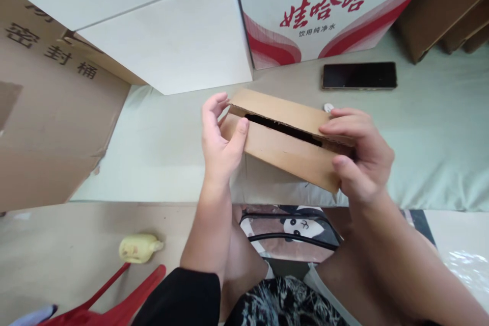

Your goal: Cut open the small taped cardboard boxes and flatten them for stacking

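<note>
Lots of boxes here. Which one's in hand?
The small brown cardboard box, held by the left hand and right hand; neither touches the white boxes or the big brown box at left.

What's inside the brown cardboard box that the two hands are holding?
Through the gap between the flaps of the cardboard box, only a black strip shows. It could be shadow or something dark; I can't tell. The flaps cover the rest.

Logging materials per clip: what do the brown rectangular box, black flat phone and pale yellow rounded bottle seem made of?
Brown rectangular box: matte corrugated cardboard, it seems, given the rough flap edge.
Black flat phone: dark, smooth front, probably glass; casing unclear.
Pale yellow rounded bottle: likely smooth plastic, by its moulded-looking shape, though blur leaves it open.
</note>
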{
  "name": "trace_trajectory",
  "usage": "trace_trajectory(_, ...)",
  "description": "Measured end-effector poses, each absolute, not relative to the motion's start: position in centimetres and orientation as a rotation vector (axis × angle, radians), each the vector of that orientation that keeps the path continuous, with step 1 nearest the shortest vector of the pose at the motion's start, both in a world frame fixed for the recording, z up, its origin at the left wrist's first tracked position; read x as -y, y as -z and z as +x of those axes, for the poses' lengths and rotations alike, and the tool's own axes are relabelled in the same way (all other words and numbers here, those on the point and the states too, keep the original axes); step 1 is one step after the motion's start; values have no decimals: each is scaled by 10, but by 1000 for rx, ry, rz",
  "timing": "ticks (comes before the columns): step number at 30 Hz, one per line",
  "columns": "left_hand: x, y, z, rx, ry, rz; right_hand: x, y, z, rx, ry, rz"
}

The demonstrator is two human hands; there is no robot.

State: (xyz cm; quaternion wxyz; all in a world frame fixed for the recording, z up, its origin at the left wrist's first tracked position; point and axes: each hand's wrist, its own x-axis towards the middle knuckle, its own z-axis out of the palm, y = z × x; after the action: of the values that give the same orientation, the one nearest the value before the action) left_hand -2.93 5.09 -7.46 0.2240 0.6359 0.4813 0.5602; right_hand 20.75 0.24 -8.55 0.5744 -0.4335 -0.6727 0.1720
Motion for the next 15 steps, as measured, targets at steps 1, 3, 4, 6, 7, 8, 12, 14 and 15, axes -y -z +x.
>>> trace_trajectory(1,-50,74,-28,-1343,-1550,1773,-3,85,207,1601,-363,-1028)
trace_trajectory(3,-49,73,-25,-1369,-1536,1817,-5,84,206,1617,-318,-1042)
trace_trajectory(4,-49,72,-24,-1379,-1525,1835,-5,83,206,1612,-313,-1043)
trace_trajectory(6,-49,71,-24,-1403,-1512,1840,-5,83,206,1603,-319,-1026)
trace_trajectory(7,-49,71,-24,-1411,-1517,1835,-5,84,207,1604,-326,-1016)
trace_trajectory(8,-49,72,-24,-1413,-1528,1834,-5,84,208,1610,-332,-1006)
trace_trajectory(12,-52,75,-25,-1431,-1580,1833,-2,92,212,1678,-292,-1035)
trace_trajectory(14,-54,77,-27,-1436,-1578,1812,0,98,212,1712,-220,-1041)
trace_trajectory(15,-55,77,-28,-1434,-1572,1800,1,102,211,1725,-185,-1028)
